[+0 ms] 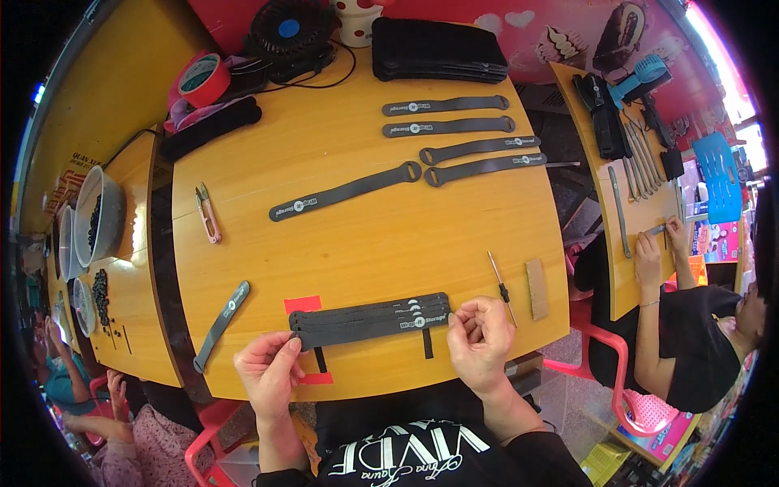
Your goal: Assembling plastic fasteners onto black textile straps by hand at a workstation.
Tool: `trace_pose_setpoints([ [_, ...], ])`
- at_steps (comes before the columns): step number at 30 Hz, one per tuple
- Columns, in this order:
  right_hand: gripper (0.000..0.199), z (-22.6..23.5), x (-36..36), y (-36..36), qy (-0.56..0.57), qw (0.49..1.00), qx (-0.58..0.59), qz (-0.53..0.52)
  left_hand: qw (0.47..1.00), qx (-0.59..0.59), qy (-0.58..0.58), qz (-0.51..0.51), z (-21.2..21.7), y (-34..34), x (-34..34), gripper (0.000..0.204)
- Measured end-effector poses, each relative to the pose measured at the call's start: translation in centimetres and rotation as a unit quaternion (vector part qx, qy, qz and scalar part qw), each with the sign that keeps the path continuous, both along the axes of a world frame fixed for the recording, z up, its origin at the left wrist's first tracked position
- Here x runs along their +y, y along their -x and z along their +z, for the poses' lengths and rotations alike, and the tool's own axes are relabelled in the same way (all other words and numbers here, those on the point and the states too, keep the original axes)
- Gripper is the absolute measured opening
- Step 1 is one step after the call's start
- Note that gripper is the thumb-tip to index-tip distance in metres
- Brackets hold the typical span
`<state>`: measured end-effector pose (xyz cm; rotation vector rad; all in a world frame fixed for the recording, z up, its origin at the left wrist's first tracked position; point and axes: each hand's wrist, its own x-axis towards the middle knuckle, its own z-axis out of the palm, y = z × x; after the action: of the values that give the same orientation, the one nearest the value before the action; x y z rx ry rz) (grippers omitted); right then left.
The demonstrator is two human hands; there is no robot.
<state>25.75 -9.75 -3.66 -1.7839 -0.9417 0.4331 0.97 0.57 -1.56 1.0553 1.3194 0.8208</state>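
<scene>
Several dark grey straps point(365, 323) lie overlapped in a fanned stack near the table's front edge, their pale prints lined up toward the right. My left hand point(272, 365) pinches the left end of the nearest strap between thumb and fingers. At its right end, my right hand point(481, 341) is closed in a pinch, with the fingertips partly hiding that end. Two narrow black strips stick out from beneath the stack toward me. Red tape point(303, 304) marks the table by the stack's left end. A single strap point(221, 326) rests to the left of my left hand.
Loose straps point(349, 191) lie farther back, before a black stack point(438, 50). Thread snips point(208, 215) lie left; a thin screwdriver-like tool point(503, 290) and brown strip point(536, 290) lie right. A tape roll point(203, 79) and fan point(290, 28) stand behind. People work at both side tables.
</scene>
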Motion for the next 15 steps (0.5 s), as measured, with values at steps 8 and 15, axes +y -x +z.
trace_pose_setpoints([
  [8, 0.024, -0.01, 0.02, 0.03, -0.002, 1.0, -0.01, 0.002, 1.0, 0.001, 0.001, -0.001, 0.16, 0.04, -0.02, 0.008],
  [15, 0.023, 0.09, 0.07, 0.06, 0.002, 1.0, -0.008, 0.0, 1.0, -0.007, -0.001, -0.001, 0.0, -0.06, -0.01, 0.007],
])
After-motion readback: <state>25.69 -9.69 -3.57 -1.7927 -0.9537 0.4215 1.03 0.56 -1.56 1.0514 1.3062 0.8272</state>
